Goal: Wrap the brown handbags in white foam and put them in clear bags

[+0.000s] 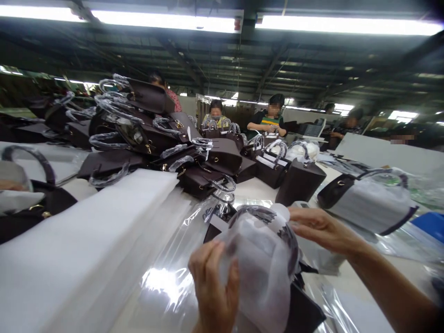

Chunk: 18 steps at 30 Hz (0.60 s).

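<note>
A dark brown handbag (305,310) stands in front of me, with a translucent white wrapping sheet (260,268) draped over its front and around its handles. My left hand (215,282) grips the sheet's left side between curled fingers and thumb. At the top right of the bag, my right hand (321,229) has its fingers together on the sheet's upper edge, close to a plastic-wrapped handle (293,249). The right thumb is mostly hidden. A white card (219,224) shows at the bag's left edge.
Left of the bag lies a stack of white foam sheets (86,236) beside clear plastic bags (169,259). Behind rises a heap of brown handbags (149,134). A partly wrapped handbag (371,203) lies at right, near a blue object (430,226). Several co-workers are across the table.
</note>
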{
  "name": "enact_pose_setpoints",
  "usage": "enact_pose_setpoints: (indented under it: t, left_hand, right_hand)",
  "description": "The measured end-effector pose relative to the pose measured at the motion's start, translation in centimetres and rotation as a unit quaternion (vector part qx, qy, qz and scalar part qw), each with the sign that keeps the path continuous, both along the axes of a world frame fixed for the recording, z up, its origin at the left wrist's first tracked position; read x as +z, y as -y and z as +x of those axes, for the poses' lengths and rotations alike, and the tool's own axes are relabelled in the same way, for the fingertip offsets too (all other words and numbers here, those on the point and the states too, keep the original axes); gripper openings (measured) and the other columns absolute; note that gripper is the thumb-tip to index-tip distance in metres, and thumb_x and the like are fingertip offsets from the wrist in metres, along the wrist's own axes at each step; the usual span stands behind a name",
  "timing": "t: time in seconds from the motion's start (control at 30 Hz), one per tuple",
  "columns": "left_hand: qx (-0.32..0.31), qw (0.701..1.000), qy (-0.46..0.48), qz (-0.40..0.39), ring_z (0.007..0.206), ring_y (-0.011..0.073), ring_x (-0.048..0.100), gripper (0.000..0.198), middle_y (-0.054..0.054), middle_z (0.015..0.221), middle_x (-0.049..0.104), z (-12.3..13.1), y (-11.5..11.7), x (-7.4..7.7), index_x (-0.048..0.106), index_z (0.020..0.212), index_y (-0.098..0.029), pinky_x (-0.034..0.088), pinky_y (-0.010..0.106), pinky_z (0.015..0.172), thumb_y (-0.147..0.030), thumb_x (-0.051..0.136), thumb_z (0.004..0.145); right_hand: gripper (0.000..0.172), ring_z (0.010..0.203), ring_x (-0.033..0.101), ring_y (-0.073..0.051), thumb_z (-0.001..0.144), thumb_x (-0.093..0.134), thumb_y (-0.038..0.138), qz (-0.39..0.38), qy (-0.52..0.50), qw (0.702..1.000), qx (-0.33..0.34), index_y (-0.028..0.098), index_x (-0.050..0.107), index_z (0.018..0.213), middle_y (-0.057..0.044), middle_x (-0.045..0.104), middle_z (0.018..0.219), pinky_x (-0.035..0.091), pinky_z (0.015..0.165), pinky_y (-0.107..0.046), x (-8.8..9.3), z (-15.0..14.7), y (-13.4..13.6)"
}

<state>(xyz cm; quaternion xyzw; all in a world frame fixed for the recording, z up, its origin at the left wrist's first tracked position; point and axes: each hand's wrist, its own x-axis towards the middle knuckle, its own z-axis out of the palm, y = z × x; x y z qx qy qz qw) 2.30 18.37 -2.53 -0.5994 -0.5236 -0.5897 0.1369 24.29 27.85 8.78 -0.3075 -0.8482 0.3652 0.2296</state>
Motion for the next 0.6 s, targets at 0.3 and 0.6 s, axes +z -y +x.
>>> enact_pose_setpoints:
  t: [0.3,0.6]
  left_hand:
    - [-0.079,0.995,0.005,-0.052,0.112,0.0310,0.044,0.038,0.014,0.114,0.053,6.0,1.4,2.0,0.056,0.106,-0.015,0.033,0.052,0.096,-0.040,0.054,0.078]
    - [-0.065,0.995,0.068,-0.045,0.122,0.0293,0.041,0.036,0.014,0.114,0.058,7.7,2.2,1.8,0.053,0.109,-0.013,0.027,0.055,0.102,-0.011,0.041,0.075]
  right_hand:
    - [0.034,0.086,0.057,-0.017,0.090,0.042,0.040,-0.057,0.075,0.988,0.122,0.017,0.066,0.097,-0.007,0.061,0.090,0.046,0.077,-0.026,0.1,0.5,0.1]
    - [0.038,0.108,0.051,-0.022,0.085,0.052,0.031,-0.066,0.115,0.986,0.101,0.024,0.054,0.122,-0.008,0.056,0.114,0.040,0.094,-0.033,0.7,1.1,1.5]
